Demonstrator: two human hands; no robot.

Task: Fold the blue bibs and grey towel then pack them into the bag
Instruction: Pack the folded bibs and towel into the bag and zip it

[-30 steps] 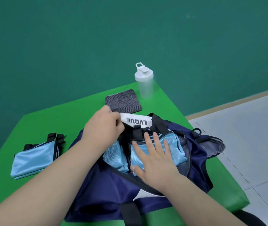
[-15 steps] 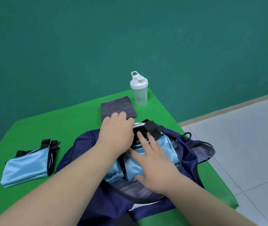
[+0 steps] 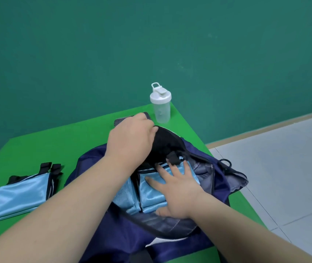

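Your left hand (image 3: 130, 141) clenches the black strap (image 3: 167, 147) at the twelve o'clock rim of the navy duffel bag (image 3: 88, 164). Your right hand (image 3: 176, 188) lies flat, fingers spread, on two folded blue bibs (image 3: 151, 198) inside the bag. A third folded bib (image 3: 20, 194) lies on the green worktop (image 3: 56, 145) at nine o'clock. The grey towel (image 3: 120, 120) peeks out beyond your left hand.

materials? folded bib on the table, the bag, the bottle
Folded bib: glossy light-blue knit, likely polyester; it catches light in soft bands, and the trim is black. Bag: matte navy woven fabric, probably nylon or polyester; it slumps softly and shows a grey lining. Bottle: translucent frosted plastic body, opaque white plastic flip-cap lid.
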